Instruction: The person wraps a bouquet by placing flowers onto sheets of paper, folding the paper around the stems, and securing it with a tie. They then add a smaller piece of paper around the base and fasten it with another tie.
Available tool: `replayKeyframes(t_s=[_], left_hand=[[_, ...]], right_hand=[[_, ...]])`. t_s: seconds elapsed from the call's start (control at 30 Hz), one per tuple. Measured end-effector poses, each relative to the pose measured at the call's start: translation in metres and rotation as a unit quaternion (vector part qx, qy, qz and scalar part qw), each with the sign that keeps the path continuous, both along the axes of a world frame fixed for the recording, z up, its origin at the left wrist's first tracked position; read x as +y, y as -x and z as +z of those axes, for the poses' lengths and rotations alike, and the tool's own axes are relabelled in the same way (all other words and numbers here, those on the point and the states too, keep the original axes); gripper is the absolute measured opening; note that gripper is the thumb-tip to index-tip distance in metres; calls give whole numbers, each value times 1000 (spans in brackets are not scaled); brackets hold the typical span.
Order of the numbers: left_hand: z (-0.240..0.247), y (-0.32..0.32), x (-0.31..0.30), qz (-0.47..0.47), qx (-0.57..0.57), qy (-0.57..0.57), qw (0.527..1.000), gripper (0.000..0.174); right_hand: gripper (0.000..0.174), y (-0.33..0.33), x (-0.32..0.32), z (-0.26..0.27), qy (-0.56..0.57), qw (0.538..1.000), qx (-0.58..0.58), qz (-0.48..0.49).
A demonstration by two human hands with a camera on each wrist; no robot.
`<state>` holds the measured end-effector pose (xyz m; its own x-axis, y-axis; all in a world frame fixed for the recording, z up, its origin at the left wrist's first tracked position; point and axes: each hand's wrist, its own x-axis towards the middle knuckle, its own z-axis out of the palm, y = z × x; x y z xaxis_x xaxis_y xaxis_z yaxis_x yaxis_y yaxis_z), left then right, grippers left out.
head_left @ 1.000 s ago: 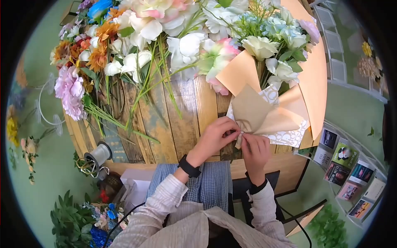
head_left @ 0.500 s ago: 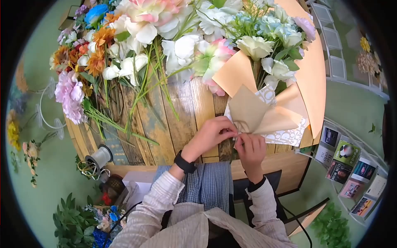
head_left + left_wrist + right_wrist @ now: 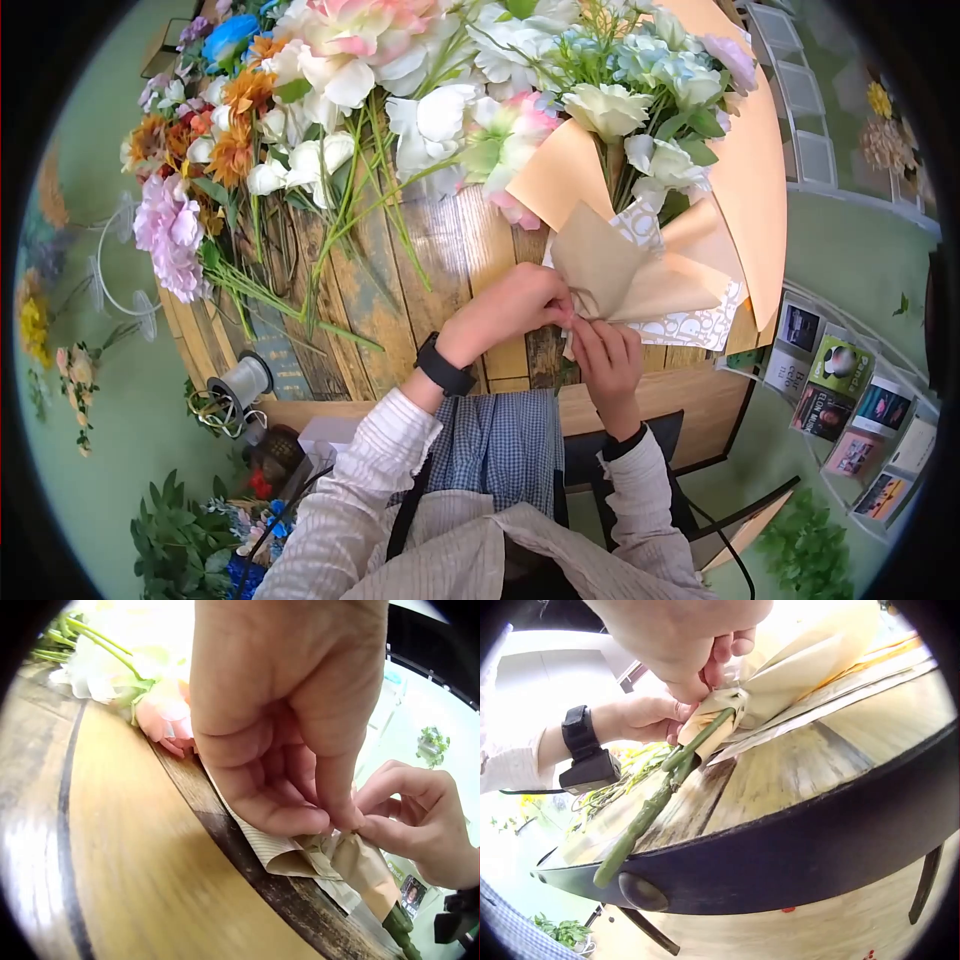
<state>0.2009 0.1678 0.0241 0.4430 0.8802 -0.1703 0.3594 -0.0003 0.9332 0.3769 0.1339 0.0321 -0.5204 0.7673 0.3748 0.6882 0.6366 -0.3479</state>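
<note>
A bouquet of cream and pale blue flowers lies on the table in brown kraft paper and white patterned paper. A thin brown string circles the gathered neck of the wrap. My left hand pinches at that neck with thumb and fingertips. Close against it, my right hand pinches at the same spot; the string between the fingertips is mostly hidden. Green stems stick out of the wrap's lower end past the table edge in the right wrist view.
Loose flowers with long green stems cover the table's left and far side. Orange-tan paper sheets lie under the bouquet at right. A spool is at the left table edge. A rack of booklets stands to the right.
Both hands stay at the bouquet's neck. The left hand has shifted slightly up and left, its fingers turned further in; the right fingertips have drawn back in against it.
</note>
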Motion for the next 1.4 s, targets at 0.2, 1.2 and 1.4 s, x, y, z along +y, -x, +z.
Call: replayKeyframes(t_s=[0.2,1.2,1.4], left_hand=[[0,-3,2,-13,42,-18,999,10],[5,-7,-9,46,-16,-36,998,7],[7,-9,-11,35,5,-50,998,7]], right_hand=[[23,-1,1,1,-1,1000,-7,12],[20,3,-6,-8,-2,998,35,-57],[20,3,-6,-7,-8,998,20,-57]])
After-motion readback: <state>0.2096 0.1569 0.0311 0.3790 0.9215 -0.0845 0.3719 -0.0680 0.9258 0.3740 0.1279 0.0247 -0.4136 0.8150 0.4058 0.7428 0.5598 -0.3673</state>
